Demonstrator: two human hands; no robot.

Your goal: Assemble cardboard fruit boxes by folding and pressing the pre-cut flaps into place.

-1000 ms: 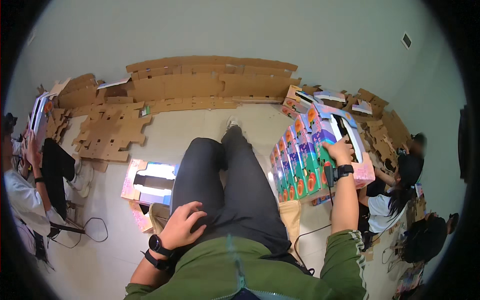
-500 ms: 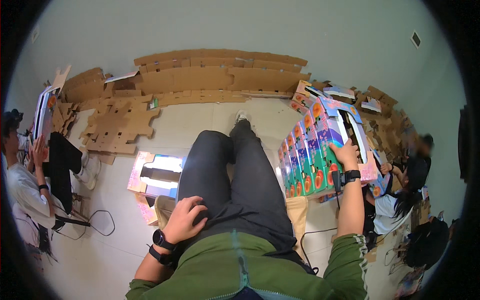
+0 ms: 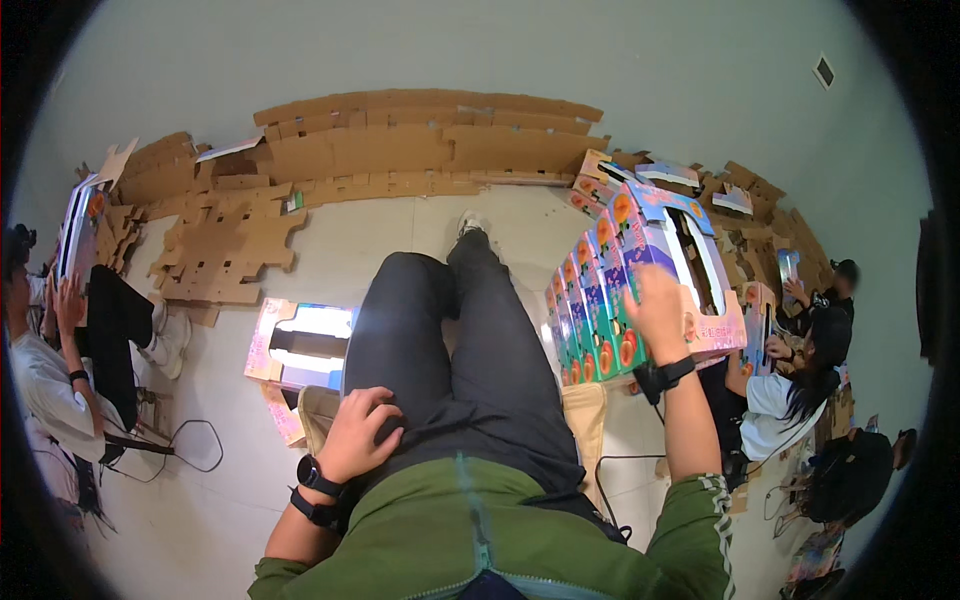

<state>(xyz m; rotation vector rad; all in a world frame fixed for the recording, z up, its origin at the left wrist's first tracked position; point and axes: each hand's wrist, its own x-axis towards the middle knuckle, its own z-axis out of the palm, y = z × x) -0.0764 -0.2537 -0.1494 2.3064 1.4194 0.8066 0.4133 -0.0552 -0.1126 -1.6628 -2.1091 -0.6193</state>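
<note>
Little is changing since the earlier frames: the right hand (image 3: 655, 305) is staying at the row of boxes, only sliding slightly along the top edge, and the left hand (image 3: 362, 432) is keeping its place on the thigh.

Seen from the head camera, the right hand is pressing on the nearest pink window box (image 3: 690, 270), fingers together and curled over its upper edge, apparently steadying it upright against the row of colourful printed boxes (image 3: 590, 320) standing packed side by side at the right. The left hand is resting loosely, fingers bent and slightly apart, gripping nothing. At the left, near the legs, a flat pink carton (image 3: 300, 345) is lying on the floor. Farther off, flattened cardboard sheets (image 3: 400, 150) are stacked along the wall.
</note>
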